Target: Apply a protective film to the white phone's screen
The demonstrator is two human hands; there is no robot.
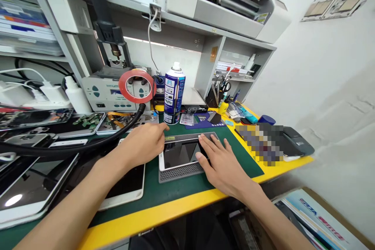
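A white-framed tablet or large phone (181, 152) with a dark screen lies on a grey perforated mat (178, 174). My right hand (216, 160) rests flat across its right end, fingers spread. At its upper left corner is my left hand (146, 140), curled, with the index finger pointing out to the right. What the curled fingers hold, if anything, is hidden. Just beyond them stands a blue spray can (173, 95) with a white nozzle.
A roll of red tape (137, 86) hangs before a grey machine (111, 97). A black hose (117, 138) crosses the left side above several tablets (26, 187). Trays of parts (88, 123) sit behind. A yellow edge (146, 218) borders the green work mat (246, 164).
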